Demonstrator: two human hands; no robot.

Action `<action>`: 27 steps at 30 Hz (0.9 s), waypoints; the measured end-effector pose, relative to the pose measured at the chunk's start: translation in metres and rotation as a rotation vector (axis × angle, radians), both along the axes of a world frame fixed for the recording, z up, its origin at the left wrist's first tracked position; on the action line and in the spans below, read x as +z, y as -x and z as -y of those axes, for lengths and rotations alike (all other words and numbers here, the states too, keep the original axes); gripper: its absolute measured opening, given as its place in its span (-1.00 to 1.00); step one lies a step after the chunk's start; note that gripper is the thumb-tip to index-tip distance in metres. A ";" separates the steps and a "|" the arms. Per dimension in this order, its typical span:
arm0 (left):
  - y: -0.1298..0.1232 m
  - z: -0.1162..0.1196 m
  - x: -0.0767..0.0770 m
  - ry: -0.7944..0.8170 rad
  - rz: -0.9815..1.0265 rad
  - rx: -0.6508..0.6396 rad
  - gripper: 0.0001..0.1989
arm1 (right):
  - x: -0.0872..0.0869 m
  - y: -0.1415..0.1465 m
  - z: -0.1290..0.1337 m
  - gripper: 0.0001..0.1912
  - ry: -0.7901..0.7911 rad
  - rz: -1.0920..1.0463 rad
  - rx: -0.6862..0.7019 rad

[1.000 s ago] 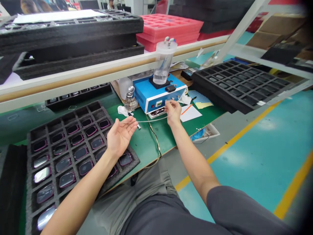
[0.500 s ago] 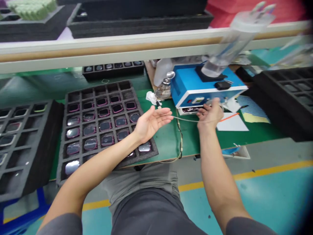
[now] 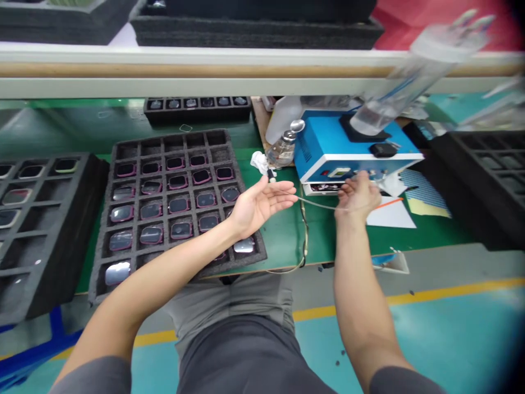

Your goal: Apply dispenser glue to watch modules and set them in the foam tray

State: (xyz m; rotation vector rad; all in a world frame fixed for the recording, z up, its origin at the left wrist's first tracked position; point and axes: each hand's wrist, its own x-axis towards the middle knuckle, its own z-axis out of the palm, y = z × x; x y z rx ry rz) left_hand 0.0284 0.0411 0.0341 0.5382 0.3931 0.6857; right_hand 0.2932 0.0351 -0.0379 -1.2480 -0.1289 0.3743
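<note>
My left hand (image 3: 262, 207) is palm up with its fingers stretched out, between the foam tray and a blue box. A thin clear tube (image 3: 322, 206) runs from its fingers towards my right wrist. Just beyond the left thumb is a small black-and-white fitting (image 3: 271, 175); whether the hand touches it I cannot tell. My right hand (image 3: 357, 198) is at the front panel of the blue box (image 3: 318, 168), fingers curled and thumb raised by the controls. What those fingers grip is hidden. The foam tray (image 3: 159, 236) holds several purple-rimmed, watch-shaped pieces (image 3: 179, 205).
A glass bottle (image 3: 282, 150) and white tissue (image 3: 259, 162) stand left of the box. A clear cylinder (image 3: 371, 117) leans on its top. Dark foam trays (image 3: 61, 230) flank the bench, and a shelf edge (image 3: 197, 87) crosses above. White paper (image 3: 391, 218) lies right of my right hand.
The view has shifted slightly, so the bench items sit a little differently in the picture. Both hands keep nearly the same places; the right thumb appears slightly lower against the panel.
</note>
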 end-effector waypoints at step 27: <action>0.000 -0.004 -0.002 -0.070 -0.027 0.031 -0.53 | -0.002 -0.001 -0.004 -0.63 0.054 0.079 0.029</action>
